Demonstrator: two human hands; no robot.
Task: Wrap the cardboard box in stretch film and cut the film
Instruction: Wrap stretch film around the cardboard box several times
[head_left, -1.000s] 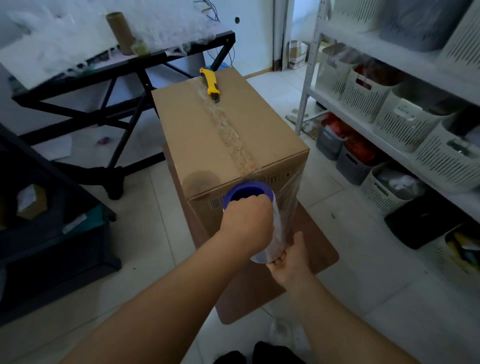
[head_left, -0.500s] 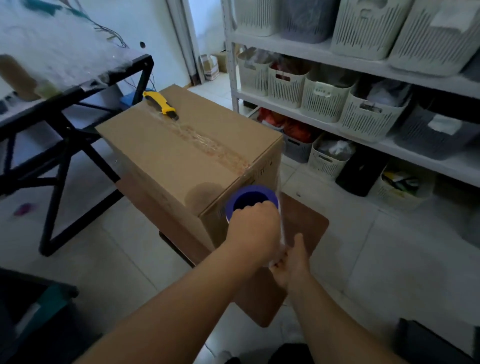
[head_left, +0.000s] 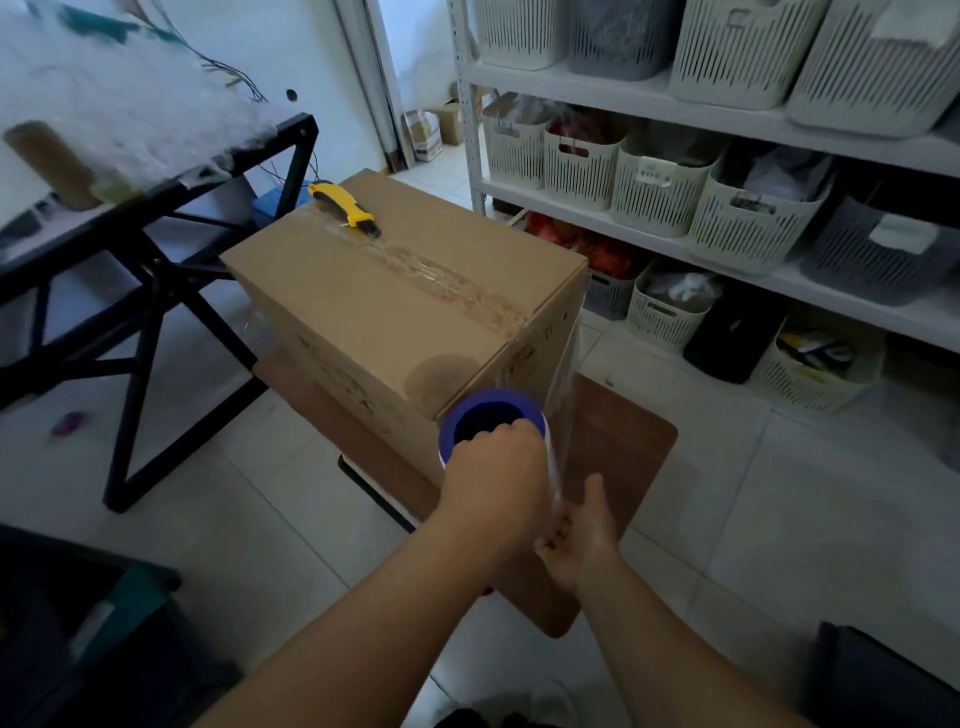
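Note:
A tall taped cardboard box (head_left: 384, 317) stands on a low brown board (head_left: 623, 441). A yellow utility knife (head_left: 345, 208) lies on the box's top near its far edge. An upright stretch film roll with a blue core (head_left: 491, 418) sits at the box's near corner. My left hand (head_left: 496, 493) grips the roll's top end. My right hand (head_left: 584, 535) holds its bottom end from below. Clear film (head_left: 563, 379) stretches from the roll up along the box's right near face.
A black-framed workbench (head_left: 171, 208) with a cardboard tube (head_left: 49, 163) stands on the left. White shelving with slotted baskets (head_left: 654, 182) lines the right wall. A dark bin (head_left: 78, 623) sits at lower left. The floor is pale tile.
My view has swung leftward around the box, so its left side now shows. Both hands have carried the roll round the near corner, with film trailing along the right face.

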